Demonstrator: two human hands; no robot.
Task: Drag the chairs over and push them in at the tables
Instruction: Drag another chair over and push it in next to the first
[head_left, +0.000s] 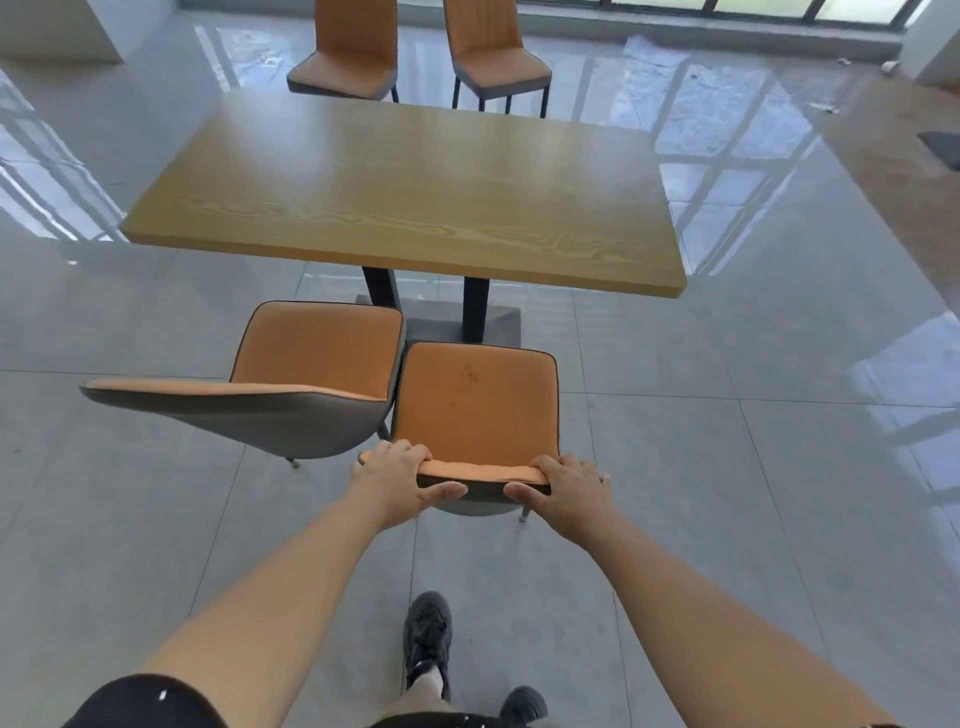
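An orange chair (475, 405) with a grey back stands in front of me, its seat facing the wooden table (415, 192). My left hand (397, 475) grips the left end of its backrest top and my right hand (569, 486) grips the right end. The seat's front edge lies a little short of the table's near edge. A second orange chair (317, 353) stands just to its left, turned slightly, its seat front near the table edge. Two more orange chairs, one on the left (345, 62) and one on the right (498, 57), stand at the table's far side.
The table rests on two dark legs and a grey base plate (462, 325). Glossy grey floor tiles surround it. My dark shoes (428, 634) are on the floor behind the chair. A white wall corner (52, 31) is at far left, windows along the back.
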